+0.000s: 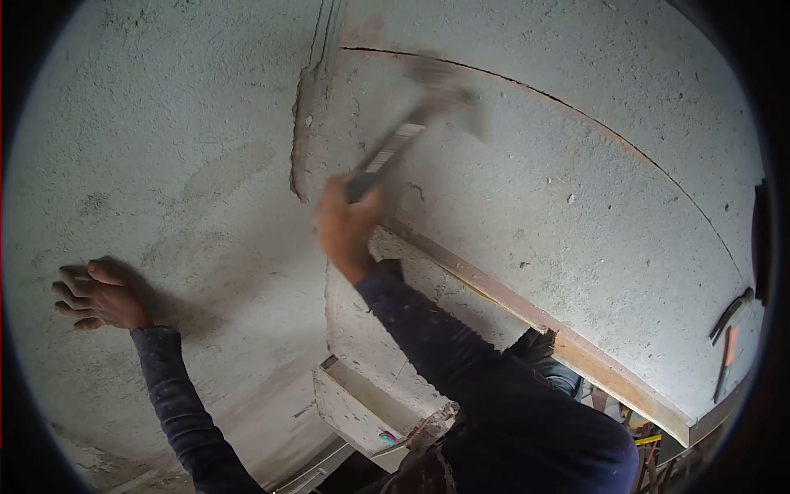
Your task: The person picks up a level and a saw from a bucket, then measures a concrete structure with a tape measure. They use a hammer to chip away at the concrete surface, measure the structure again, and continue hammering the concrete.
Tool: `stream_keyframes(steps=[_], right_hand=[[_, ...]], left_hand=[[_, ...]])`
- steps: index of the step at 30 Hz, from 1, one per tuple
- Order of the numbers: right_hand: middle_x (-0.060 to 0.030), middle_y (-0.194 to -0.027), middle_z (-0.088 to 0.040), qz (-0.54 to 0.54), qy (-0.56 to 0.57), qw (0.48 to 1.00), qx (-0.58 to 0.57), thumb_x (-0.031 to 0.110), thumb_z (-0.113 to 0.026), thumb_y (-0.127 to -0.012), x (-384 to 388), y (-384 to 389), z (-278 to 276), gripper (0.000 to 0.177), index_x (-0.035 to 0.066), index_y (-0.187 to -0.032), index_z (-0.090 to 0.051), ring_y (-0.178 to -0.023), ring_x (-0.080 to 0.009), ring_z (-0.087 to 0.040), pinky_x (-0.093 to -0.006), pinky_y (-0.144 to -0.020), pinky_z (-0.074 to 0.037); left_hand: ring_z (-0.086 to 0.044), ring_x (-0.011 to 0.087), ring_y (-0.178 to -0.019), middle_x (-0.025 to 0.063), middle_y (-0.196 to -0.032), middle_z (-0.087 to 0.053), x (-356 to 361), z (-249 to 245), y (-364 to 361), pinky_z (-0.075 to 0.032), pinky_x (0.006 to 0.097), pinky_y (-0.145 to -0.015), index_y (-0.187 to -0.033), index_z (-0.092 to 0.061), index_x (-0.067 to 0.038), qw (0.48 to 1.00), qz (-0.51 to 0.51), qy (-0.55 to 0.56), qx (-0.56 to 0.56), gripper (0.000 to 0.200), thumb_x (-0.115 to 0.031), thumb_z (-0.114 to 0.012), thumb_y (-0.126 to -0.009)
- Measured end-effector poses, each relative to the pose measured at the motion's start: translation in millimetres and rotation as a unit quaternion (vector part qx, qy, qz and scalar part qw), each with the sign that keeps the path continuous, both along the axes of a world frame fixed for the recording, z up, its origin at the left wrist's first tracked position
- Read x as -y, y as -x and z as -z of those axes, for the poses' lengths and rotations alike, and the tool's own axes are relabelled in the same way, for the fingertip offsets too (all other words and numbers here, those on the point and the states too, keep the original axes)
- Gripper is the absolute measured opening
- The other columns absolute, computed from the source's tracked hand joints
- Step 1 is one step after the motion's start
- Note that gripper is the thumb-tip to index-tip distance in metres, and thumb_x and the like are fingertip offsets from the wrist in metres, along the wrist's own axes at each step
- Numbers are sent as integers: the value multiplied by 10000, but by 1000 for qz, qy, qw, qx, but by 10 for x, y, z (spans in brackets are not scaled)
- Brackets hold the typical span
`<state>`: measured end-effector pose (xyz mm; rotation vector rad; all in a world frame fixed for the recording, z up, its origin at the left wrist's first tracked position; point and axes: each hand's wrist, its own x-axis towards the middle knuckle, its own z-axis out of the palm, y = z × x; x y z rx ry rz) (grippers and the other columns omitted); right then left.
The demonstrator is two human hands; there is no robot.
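- In the upper middle of the frame, a hammer (406, 134), pale bands on its dark handle, head blurred, held before a rough grey surface (527, 189); contact with that surface impossible to tell.
- Just left of centre, the right hand (347, 226), fingers curled closed around the lower end of the handle; somewhat blurred.
- At the far left, the left hand (103, 300), fingers spread wide, palm side against a plastered wall (230, 107), holding nothing visible.
- Above centre, left of the hammer, a chipped vertical groove (303, 140).
- Across the upper right, a thin dark curved line (568, 100) in the grey surface.
- From the centre toward the lower right, a wooden strip (617, 375).
- At the bottom centre, dark sleeves (420, 325) with pale specks.
- Near the right edge, a tool with an orange part (730, 346).
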<state>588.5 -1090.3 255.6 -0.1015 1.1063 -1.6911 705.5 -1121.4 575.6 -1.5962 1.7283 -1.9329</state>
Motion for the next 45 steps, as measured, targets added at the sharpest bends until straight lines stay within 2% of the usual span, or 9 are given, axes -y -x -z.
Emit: stream_keyframes(steps=[2, 5, 14, 16, 25, 27, 36, 42, 45], right_hand=[[-21, -644, -500, -6, -15, 973, -230, 97, -601, -857, -98, -106, -11, 196, 5, -959, -461, -520, -116, -536, -310, -390, -412], [-154, -799, -607, -376, -23, 922, 94, 86, -586, -842, -108, 433, -74, 200, -43, -965, -496, -714, -211, -634, -356, -625, -495], [-80, -713, -527, -61, -23, 993, -103, 69, -574, -843, -143, 135, -23, 201, -52, -979, -491, -563, -154, -566, -306, -489, -439], [-93, -732, -549, -455, -23, 859, 235, 94, -579, -855, -354, 404, -20, 193, -41, -947, -476, -542, -152, -554, -317, -467, -434], [-58, -703, -522, -85, -57, 989, 103, 74, -555, -863, -79, 515, -228, 158, -41, -938, -479, -599, -154, -564, -341, -412, -427], [-46, -683, -504, -462, -96, 834, 285, 73, -563, -864, -373, 321, -236, 151, -36, -924, -477, -600, -159, -557, -322, -432, -420], [-34, -696, -497, -133, -54, 970, 195, 73, -539, -867, -119, 695, -143, 340, -66, -1166, -455, -464, -137, -491, -336, -390, -411], [-62, -732, -492, -480, -68, 799, 354, 89, -538, -885, -572, 513, -162, 147, -2, -980, -472, -519, -144, -486, -319, -468, -407], [-78, -733, -484, -356, -49, 898, 252, 82, -552, -874, -497, 475, -90, 175, -13, -989, -460, -582, -164, -490, -355, -531, -413]], left_hand=[[-34, 477, -1493, 176, -1620, -121, 9, 21, -21, -16, 746, -1122, -1557, -178, -169, 1000, 3, -5, -8, 764, -684, -189, -993], [-30, 476, -1494, 178, -1621, -117, 17, 6, -48, -19, 747, -1120, -1556, -181, -170, 1000, 8, 1, 5, 753, -675, -202, -997], [-23, 469, -1495, 178, -1611, -138, 28, 56, 37, -21, 744, -1121, -1555, -182, -170, 1000, 9, 2, -14, 742, -663, -215, -1001], [-36, 471, -1492, 177, -1604, -152, 8, -16, -71, -31, 751, -1116, -1551, -184, -170, 1000, 5, -4, 9, 733, -655, -230, -1004], [-55, 472, -1486, 180, -1603, -157, 6, -17, -54, -21, 755, -1110, -1550, -186, -181, 1000, 16, -16, 14, 735, -667, -220, -1000], [-52, 467, -1488, 170, -1608, -151, -8, 40, 6, -16, 752, -1113, -1552, -188, -182, 1000, 19, -7, -7, 736, -667, -226, -1000], [-49, 472, -1488, 174, -1606, -164, 15, 71, 73, -29, 751, -1113, -1550, -220, -170, 1000, 8, -3, -18, 769, -692, -240, -986], [-48, 474, -1488, 182, -1597, -168, 58, 2, -34, -31, 750, -1113, -1543, -230, -169, 1000, 17, -6, -1, 755, -682, -243, -989], [-37, 469, -1490, 174, -1599, -157, -22, 1, -18, -26, 745, -1118, -1544, -221, -172, 1000, -2, -14, 2, 749, -675, -249, -990]])
